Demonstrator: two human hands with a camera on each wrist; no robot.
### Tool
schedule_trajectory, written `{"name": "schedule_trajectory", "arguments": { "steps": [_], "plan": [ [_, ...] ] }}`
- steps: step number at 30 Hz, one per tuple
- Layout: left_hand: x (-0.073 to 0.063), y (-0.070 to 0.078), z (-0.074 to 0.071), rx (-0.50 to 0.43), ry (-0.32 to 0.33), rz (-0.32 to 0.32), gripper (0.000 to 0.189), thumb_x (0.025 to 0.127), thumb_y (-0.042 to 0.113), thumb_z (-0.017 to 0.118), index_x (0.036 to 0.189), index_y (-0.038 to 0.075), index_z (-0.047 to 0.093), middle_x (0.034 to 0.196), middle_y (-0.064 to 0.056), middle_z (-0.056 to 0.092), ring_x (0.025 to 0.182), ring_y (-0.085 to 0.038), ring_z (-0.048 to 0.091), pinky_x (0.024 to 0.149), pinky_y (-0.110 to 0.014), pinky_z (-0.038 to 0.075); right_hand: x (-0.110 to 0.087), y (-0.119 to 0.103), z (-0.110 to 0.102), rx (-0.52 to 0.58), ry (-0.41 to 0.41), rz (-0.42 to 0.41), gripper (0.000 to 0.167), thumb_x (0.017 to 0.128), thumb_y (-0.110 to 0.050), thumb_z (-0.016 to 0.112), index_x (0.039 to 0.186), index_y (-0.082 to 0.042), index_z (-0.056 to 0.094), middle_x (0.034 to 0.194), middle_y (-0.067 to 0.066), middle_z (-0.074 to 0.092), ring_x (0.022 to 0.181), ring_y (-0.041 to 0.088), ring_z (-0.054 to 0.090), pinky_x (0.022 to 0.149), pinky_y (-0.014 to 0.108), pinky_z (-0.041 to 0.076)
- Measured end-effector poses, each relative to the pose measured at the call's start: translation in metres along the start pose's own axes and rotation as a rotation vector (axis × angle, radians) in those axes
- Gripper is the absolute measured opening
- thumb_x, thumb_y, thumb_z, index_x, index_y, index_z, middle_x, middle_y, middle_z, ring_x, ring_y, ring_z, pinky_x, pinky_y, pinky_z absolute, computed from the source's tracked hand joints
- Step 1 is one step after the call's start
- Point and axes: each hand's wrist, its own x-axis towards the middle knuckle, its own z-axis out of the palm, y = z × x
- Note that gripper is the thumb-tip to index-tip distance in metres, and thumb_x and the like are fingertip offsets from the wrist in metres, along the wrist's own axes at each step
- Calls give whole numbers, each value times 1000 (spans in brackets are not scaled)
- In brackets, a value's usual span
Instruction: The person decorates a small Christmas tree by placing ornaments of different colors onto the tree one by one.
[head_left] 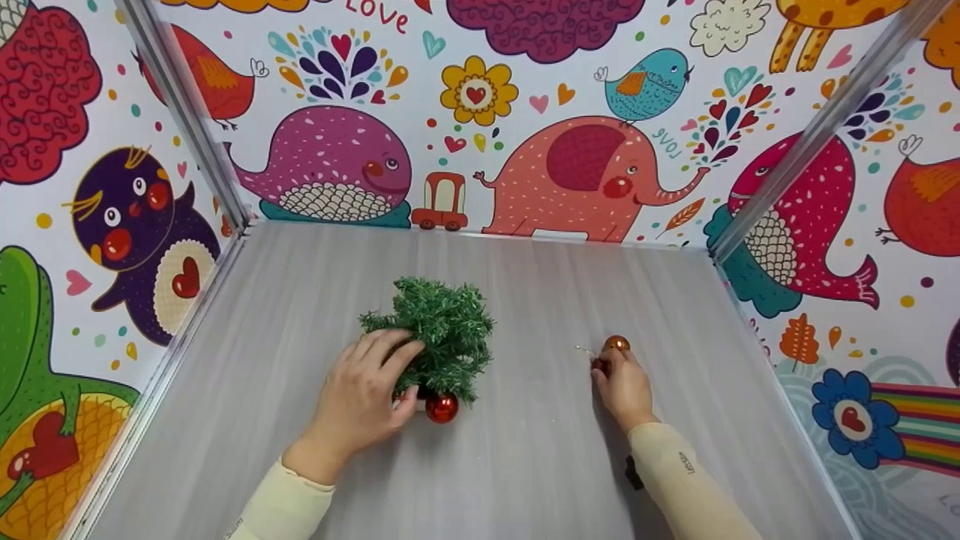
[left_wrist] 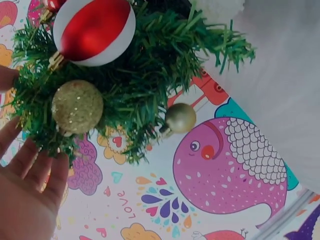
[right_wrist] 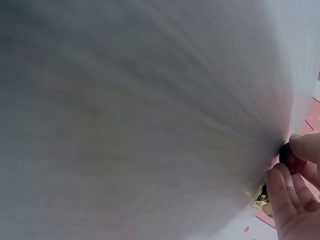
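A small green Christmas tree (head_left: 442,322) stands left of the middle of the table. My left hand (head_left: 367,386) is at its left side, fingers extended over the branches and thumb apart from them. In the left wrist view, a red-and-white ornament (left_wrist: 95,32), a glittery gold ball (left_wrist: 77,107) and a smaller gold ball (left_wrist: 180,118) hang among the branches. A shiny red ball (head_left: 442,408) shows at the tree's near side. To the right, my right hand (head_left: 626,386) pinches a dark red ball (right_wrist: 291,159) low over the table. An orange-gold ball (head_left: 616,343) sits right by its fingertips.
The grey wood-grain table (head_left: 525,465) is bordered by walls printed with cartoon animals, including an elephant (head_left: 577,180) at the back. Metal rails (head_left: 184,112) run up the corners. A small dark object (head_left: 634,474) shows beside the right sleeve (head_left: 682,472).
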Motion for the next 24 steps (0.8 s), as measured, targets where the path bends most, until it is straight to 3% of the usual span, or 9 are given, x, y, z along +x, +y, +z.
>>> {"name": "schedule_trajectory", "arguments": {
  "steps": [15, 24],
  "plan": [
    [-2, -10, -10, -38, -15, -10, 58, 64, 10, 76, 121, 9, 66, 123, -11, 62, 111, -33, 60, 83, -47, 52, 0, 2, 0, 1, -2, -3, 27, 80, -4, 81, 101, 1, 65, 100, 22, 62, 88, 42, 65, 79, 54, 52],
    [-4, -15, -13, -45, -17, -19, 59, 63, 5, 74, 121, 8, 67, 124, -9, 64, 115, -30, 60, 91, -45, 50, 0, 2, 1, -2, -3, 1, 28, 79, -4, 82, 100, 1, 65, 101, 22, 62, 88, 42, 66, 78, 53, 53]
  ]
}}
